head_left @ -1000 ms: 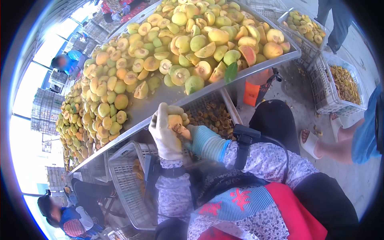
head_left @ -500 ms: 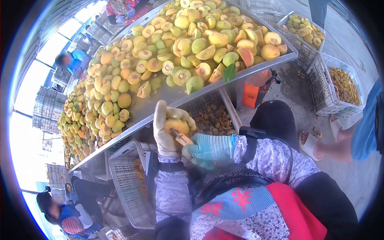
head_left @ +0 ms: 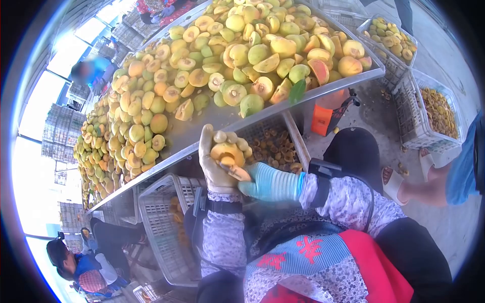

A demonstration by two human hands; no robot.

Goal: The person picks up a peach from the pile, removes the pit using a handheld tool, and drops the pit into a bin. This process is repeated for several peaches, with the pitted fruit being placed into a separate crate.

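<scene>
A pale-gloved left hand (head_left: pixel 216 160) holds a yellow fruit half (head_left: pixel 227 153) in its palm, cut side up. My right hand (head_left: pixel 270 183), in a light blue and white glove, grips a small tool with a wooden-looking handle (head_left: pixel 239 173). The tool's tip is at the centre of the fruit half. Both hands are just in front of the metal tray's edge (head_left: pixel 202 143). On the tray lies a large heap of yellow and green cut fruit (head_left: pixel 237 55), with a green leaf (head_left: pixel 298 92) near the edge.
Below the tray sits a crate of small brown-orange pieces (head_left: pixel 275 146). An empty-looking white crate (head_left: pixel 169 232) stands at my left. Filled crates (head_left: pixel 422 132) and an orange bag (head_left: pixel 322 120) are at the right. A person's legs (head_left: pixel 429 187) are at the right; other people sit at the left.
The fruit half's cut face and its centre now show more clearly, with the tool's tip there. Both hands have shifted slightly right in view, and the right hand is a little higher.
</scene>
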